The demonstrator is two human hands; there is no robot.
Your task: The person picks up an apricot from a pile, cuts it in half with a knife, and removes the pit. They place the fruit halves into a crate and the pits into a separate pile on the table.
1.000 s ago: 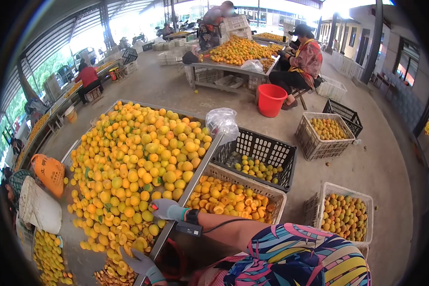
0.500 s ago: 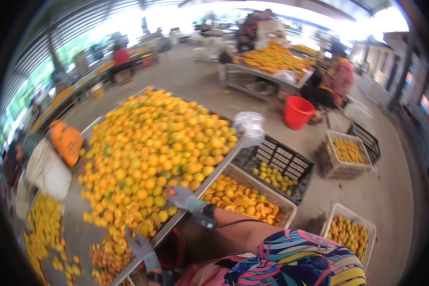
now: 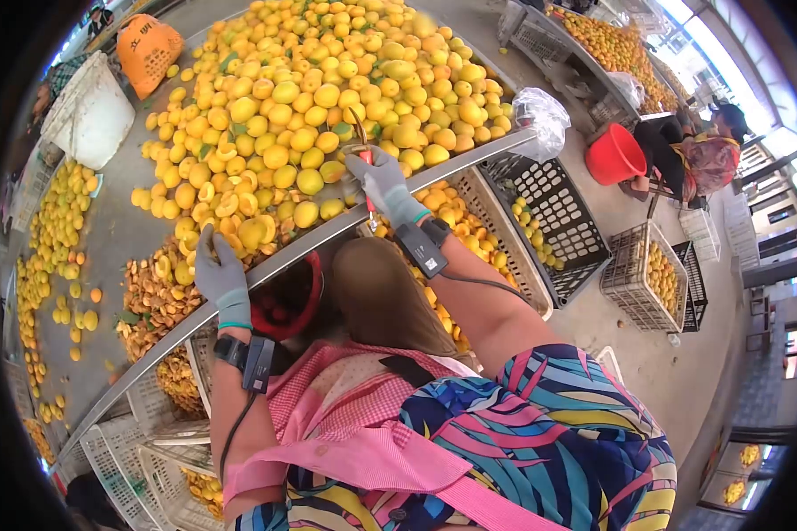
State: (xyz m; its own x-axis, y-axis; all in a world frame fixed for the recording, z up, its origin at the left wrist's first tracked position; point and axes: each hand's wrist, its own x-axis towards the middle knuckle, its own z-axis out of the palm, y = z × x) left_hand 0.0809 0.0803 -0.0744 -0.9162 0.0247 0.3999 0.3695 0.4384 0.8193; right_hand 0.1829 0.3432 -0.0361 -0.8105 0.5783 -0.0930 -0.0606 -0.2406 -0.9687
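A large heap of yellow-orange fruit (image 3: pixel 328 97) lies on the metal table (image 3: pixel 173 341). My right hand (image 3: pixel 383 181), in a grey glove, is closed around red-handled cutters (image 3: pixel 366 159) whose curved metal tip points up over the fruit, near the table's edge. To the left, my left hand (image 3: pixel 219 270), also gloved in grey, rests against fruit at the heap's near side. Its fingers are slightly bent, with the thumb toward the heap; whether a fruit is in them is hidden. Beside it lies a pile of split fruit pieces (image 3: pixel 155 296).
Crates of fruit stand right of the table: a beige one (image 3: pixel 540 296) and a black one (image 3: pixel 562 208). Further right are a red bucket (image 3: pixel 615 155) and a seated person (image 3: pixel 713 159). A white bucket (image 3: pixel 88 115) and orange bag (image 3: pixel 148 51) sit at left.
The view has tipped downward and turned, so the hands appear higher in it. The cutters in my right hand now show clearly, upright. My left hand stays by the near edge.
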